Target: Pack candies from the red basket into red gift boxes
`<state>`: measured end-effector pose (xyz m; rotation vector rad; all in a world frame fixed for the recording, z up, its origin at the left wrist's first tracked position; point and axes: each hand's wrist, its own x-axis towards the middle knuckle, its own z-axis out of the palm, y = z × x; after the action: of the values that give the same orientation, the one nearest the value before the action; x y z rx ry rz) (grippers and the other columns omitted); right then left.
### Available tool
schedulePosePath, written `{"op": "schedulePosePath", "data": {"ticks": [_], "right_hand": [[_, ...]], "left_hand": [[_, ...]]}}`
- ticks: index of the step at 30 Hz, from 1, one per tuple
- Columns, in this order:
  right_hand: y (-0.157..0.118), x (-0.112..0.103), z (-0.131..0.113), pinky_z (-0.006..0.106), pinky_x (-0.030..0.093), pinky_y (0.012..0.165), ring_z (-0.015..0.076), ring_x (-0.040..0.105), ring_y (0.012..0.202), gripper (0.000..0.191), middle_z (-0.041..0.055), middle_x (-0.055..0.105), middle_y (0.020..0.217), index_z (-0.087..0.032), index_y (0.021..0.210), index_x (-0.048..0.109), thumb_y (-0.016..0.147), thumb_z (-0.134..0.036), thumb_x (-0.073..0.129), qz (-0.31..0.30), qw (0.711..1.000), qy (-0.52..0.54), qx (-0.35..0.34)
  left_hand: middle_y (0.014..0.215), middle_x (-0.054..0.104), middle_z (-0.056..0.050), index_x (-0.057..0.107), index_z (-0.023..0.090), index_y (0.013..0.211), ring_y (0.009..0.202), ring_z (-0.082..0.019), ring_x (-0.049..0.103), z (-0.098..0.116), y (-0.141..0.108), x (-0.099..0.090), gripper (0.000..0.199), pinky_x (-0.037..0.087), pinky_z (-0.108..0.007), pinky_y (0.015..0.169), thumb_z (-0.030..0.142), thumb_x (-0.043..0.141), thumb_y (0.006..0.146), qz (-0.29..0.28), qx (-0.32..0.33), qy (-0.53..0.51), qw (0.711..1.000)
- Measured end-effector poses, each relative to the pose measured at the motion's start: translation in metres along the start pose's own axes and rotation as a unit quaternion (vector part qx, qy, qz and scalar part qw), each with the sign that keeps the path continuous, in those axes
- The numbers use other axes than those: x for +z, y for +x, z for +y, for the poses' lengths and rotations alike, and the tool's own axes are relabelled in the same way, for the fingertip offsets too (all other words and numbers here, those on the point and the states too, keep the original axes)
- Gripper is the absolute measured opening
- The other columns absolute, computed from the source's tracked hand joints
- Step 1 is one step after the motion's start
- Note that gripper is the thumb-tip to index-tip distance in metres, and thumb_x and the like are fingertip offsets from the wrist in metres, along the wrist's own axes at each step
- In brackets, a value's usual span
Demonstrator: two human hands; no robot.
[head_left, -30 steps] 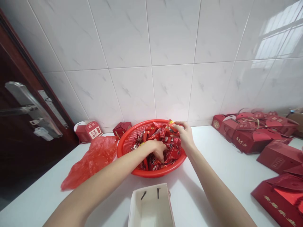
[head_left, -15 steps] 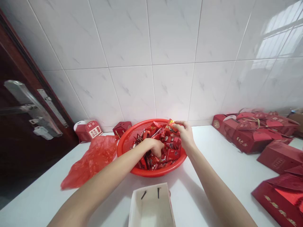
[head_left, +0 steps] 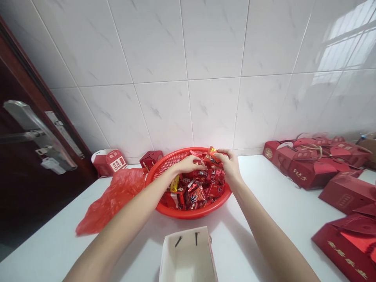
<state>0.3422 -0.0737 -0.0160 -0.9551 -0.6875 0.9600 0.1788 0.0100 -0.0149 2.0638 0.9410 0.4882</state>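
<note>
Bright glare on tiles (head_left: pixel 337 53), soft shadows on table (head_left: pixel 264 188), perhaps slight far-right blur

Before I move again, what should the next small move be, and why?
I'd probably lift the right hand clear of the red basket, toward the open white box: its fingers pinch red packets near the basket's far rim, and the box stands nearer the person, with no packets in the part that shows.
</note>
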Motion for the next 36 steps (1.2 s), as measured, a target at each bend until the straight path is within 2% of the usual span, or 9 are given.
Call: {"op": "schedulePosePath", "data": {"ticks": [4,6,10,15,18,21,25,30,36], "right_hand": [[-0.001,0.0,-0.001,0.026,0.056,0.047,0.0159,0.064,0.068,0.029,-0.0009,0.063,0.078,-0.018,0.081,0.062,0.056,-0.026,0.073,0.002,1.0,0.002,0.0],[-0.001,0.0,-0.001,0.026,0.056,0.047,0.0159,0.064,0.068,0.028,-0.0009,0.063,0.078,-0.018,0.08,0.061,0.056,-0.026,0.073,0.001,1.0,0.002,0.0],[0.0,0.0,0.0,0.026,0.057,0.049,0.0165,0.064,0.07,0.029,-0.0003,0.063,0.079,-0.018,0.081,0.062,0.056,-0.026,0.073,0.0,1.0,-0.003,-0.002],[0.001,-0.001,0.001,0.027,0.057,0.049,0.0173,0.064,0.071,0.029,-0.0002,0.063,0.078,-0.018,0.082,0.062,0.056,-0.027,0.073,-0.001,1.0,-0.002,-0.003],[0.0,0.0,0.001,0.026,0.056,0.049,0.0174,0.065,0.07,0.029,-0.0004,0.063,0.076,-0.019,0.082,0.062,0.056,-0.026,0.072,-0.002,1.0,-0.003,0.001],[0.0,0.0,0.001,0.026,0.056,0.048,0.017,0.065,0.068,0.03,-0.0007,0.063,0.076,-0.018,0.082,0.062,0.056,-0.027,0.073,-0.001,1.0,0.0,0.003],[0.0,0.0,0.001,0.027,0.056,0.047,0.0163,0.064,0.066,0.03,-0.0009,0.063,0.077,-0.018,0.082,0.062,0.055,-0.027,0.072,0.001,1.0,0.004,-0.001],[0.0,0.001,-0.001,0.027,0.057,0.049,0.0161,0.063,0.067,0.027,-0.0013,0.062,0.075,-0.018,0.081,0.063,0.057,-0.026,0.071,0.003,1.0,0.0,0.002],[0.0,0.0,0.0,0.027,0.058,0.05,0.0163,0.064,0.068,0.023,-0.0004,0.064,0.078,-0.019,0.081,0.063,0.061,-0.026,0.072,0.004,1.0,0.001,-0.004]], "left_hand": [[0.096,0.077,-0.008,0.078,0.018,0.091,0.095,-0.027,0.068,-0.006,0.003,0.001,0.036,0.05,-0.033,0.085,0.047,0.077,0.071,-0.012,0.008,0.079,0.997],[0.096,0.077,-0.005,0.079,0.019,0.097,0.093,-0.025,0.069,-0.008,0.005,0.002,0.034,0.05,-0.03,0.083,0.046,0.068,0.08,-0.036,0.026,0.147,0.988],[0.116,0.075,-0.004,0.075,0.021,0.114,0.105,-0.022,0.068,-0.015,0.011,0.008,0.036,0.048,-0.027,0.091,0.027,0.047,0.092,-0.047,0.02,0.266,0.963],[0.126,0.07,-0.009,0.061,0.024,0.136,0.11,-0.025,0.066,-0.024,0.016,0.02,0.055,0.048,-0.032,0.092,0.01,0.046,0.084,-0.043,-0.003,0.356,0.933],[0.121,0.071,-0.011,0.066,0.024,0.129,0.11,-0.03,0.064,-0.024,0.016,0.028,0.054,0.049,-0.038,0.093,0.008,0.054,0.079,-0.054,-0.004,0.412,0.909],[0.129,0.067,-0.012,0.067,0.022,0.125,0.118,-0.032,0.06,-0.02,0.015,0.035,0.055,0.046,-0.043,0.099,0.004,0.058,0.074,-0.069,0.01,0.456,0.887],[0.13,0.065,-0.015,0.07,0.019,0.118,0.121,-0.033,0.059,-0.015,0.016,0.039,0.046,0.045,-0.047,0.103,0.005,0.058,0.076,-0.072,0.024,0.488,0.87],[0.115,0.069,-0.019,0.075,0.015,0.096,0.107,-0.033,0.066,-0.013,0.019,0.036,0.029,0.05,-0.046,0.091,0.008,0.05,0.084,-0.042,0.016,0.469,0.882],[0.086,0.073,-0.008,0.072,0.02,0.077,0.082,-0.026,0.067,-0.015,0.019,0.022,0.017,0.049,-0.033,0.073,0.022,0.056,0.082,0.009,0.017,0.364,0.931]]}}
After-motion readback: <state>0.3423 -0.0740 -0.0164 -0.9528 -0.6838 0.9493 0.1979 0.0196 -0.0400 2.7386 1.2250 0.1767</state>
